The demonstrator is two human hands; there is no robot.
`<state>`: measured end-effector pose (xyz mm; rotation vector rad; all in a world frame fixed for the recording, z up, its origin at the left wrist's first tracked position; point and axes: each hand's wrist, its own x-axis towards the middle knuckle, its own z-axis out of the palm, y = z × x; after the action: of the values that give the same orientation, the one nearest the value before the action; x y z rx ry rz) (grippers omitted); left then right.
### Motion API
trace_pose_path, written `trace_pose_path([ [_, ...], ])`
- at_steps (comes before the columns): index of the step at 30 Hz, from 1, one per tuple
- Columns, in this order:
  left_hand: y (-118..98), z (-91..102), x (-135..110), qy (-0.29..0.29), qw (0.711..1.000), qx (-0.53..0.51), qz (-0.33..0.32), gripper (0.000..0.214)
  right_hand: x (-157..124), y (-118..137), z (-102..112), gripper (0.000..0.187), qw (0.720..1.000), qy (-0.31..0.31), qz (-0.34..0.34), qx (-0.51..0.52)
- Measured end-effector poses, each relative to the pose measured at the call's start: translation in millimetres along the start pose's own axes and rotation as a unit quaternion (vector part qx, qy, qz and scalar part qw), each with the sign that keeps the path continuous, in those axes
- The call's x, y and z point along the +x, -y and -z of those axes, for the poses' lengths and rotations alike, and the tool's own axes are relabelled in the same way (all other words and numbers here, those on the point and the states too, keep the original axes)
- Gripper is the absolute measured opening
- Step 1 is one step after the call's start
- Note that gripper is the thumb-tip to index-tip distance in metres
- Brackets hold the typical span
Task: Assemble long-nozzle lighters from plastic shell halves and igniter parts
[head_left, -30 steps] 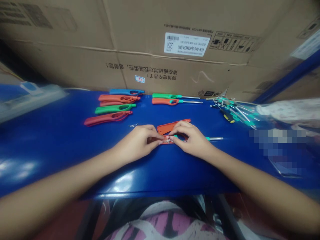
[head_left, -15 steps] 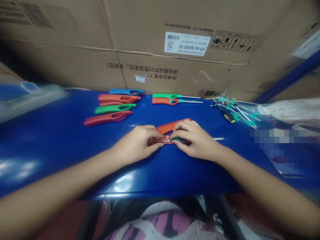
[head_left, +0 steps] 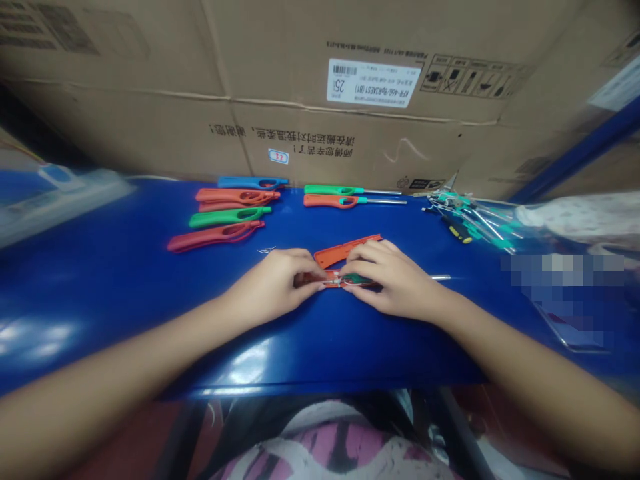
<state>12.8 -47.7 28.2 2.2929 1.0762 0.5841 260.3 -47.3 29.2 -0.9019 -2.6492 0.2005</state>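
An opened orange lighter body (head_left: 334, 279) lies on the blue table (head_left: 125, 280) between my hands, with a green inner part and a metal tube (head_left: 440, 277) sticking out to the right. My left hand (head_left: 273, 283) pinches its left end, fingers curled closed on it. My right hand (head_left: 395, 277) lies over its right part, fingertips pressed on the inner pieces. The loose orange cover half (head_left: 345, 250) rests just behind my fingers.
Several coloured lighter shells (head_left: 225, 213) lie at the back left, two long-nosed lighters (head_left: 345, 196) at back centre, and a pile of metal-tube inner parts (head_left: 470, 220) at the right. A large cardboard box (head_left: 320, 93) walls the back. A small wire piece (head_left: 266, 251) lies near my left hand.
My right hand has slid a little further over the lighter body, covering more of the green part. My left hand has barely moved.
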Motion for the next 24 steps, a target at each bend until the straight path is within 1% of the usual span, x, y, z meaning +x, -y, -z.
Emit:
trace_pose_path([
  [3,2.5,-0.7,-0.8,0.001,1.000,-0.007,0.010,0.016,0.1,-2.9,0.7,0.020,1.000,-0.015,-0.021,-0.011],
  [6,1.8,-0.1,-1.3,-0.015,0.999,-0.021,0.025,0.028,-1.4,-14.2,2.0,0.021,0.995,-0.046,-0.078,-0.048],
  [8,-0.1,0.9,-1.3,-0.027,0.999,-0.008,0.026,0.032,-3.0,-24.7,3.3,0.023,0.989,-0.065,-0.119,-0.058],
  [10,-1.7,1.8,-1.0,-0.029,0.999,0.033,0.011,0.029,-4.7,-34.7,4.4,0.018,0.987,-0.063,-0.139,-0.055],
  [14,-1.8,2.0,0.0,-0.030,0.994,0.104,-0.032,0.019,-6.5,-44.9,4.4,0.006,0.987,-0.040,-0.147,-0.049],
  [16,-0.9,1.7,0.3,-0.041,0.992,0.111,-0.043,0.020,-5.8,-44.3,3.9,0.002,0.988,-0.043,-0.146,-0.031],
  [17,-0.4,1.7,0.4,-0.051,0.991,0.112,-0.048,0.023,-5.2,-42.8,4.0,0.002,0.988,-0.052,-0.143,-0.015],
  [20,0.8,3.2,1.0,-0.092,0.985,0.122,-0.080,0.035,-2.4,-35.3,6.1,0.004,0.983,-0.107,-0.140,0.048],
  [22,1.6,5.0,1.7,-0.122,0.977,0.137,-0.108,0.041,-0.5,-29.5,8.8,0.006,0.969,-0.154,-0.171,0.094],
  [24,2.0,6.5,2.1,-0.140,0.971,0.144,-0.132,0.042,1.2,-24.6,11.6,0.010,0.945,-0.176,-0.226,0.155],
])
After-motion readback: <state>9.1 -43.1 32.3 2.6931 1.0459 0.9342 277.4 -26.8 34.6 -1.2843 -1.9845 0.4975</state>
